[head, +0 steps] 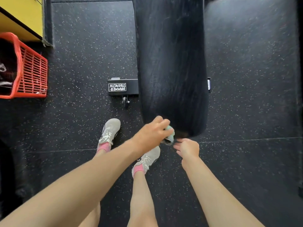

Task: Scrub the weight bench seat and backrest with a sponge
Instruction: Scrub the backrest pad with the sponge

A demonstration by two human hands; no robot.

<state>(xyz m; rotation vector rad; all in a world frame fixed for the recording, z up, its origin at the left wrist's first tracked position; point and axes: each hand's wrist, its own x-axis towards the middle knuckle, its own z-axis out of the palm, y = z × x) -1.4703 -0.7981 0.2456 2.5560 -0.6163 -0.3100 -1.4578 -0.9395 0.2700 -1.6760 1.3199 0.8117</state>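
A long black padded weight bench runs away from me up the middle of the view, its surface streaked and damp-looking. My left hand grips a pale green sponge at the near left corner of the pad, right at its rounded end. My right hand hovers just below that near end, fingers loosely bent, holding nothing and a little apart from the sponge. Most of the sponge is hidden under my left fingers.
The bench's black base bar with a white logo and a small wheel juts out to the left. A red plastic basket stands far left under a yellow shelf. My feet in grey shoes stand on speckled black rubber floor.
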